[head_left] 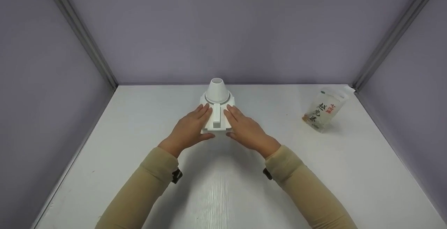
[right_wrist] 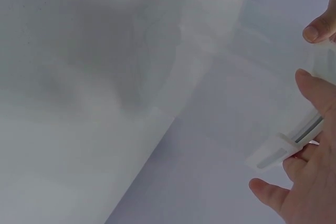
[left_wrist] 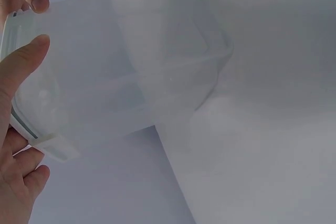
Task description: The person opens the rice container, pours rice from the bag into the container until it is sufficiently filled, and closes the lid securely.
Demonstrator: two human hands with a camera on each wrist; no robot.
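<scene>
Left hand: the left hand (head_left: 190, 128) lay flat against the 9 o'clock side of the white plastic box with a cone-shaped funnel on its lid (head_left: 217, 107), fingers straight, thumb tucked under the near edge; it gripped nothing, and looked placed to steady that side.
Left fingers: in the left wrist view the fingertips (left_wrist: 27, 59) rested along the translucent wall by a lid clip.
Box: it stood upright at table centre, at 12 o'clock from the person, funnel mouth up.
Right hand: the right hand (head_left: 244, 127) mirrored this at the 3 o'clock side, palm open and pressing, likely so the box was braced evenly.
Bag: a clear printed stand-up pouch (head_left: 324, 109) stood at 2 o'clock, well apart, untouched.
Surface: white table (head_left: 139, 117), grey-violet booth walls (head_left: 223, 30).
</scene>
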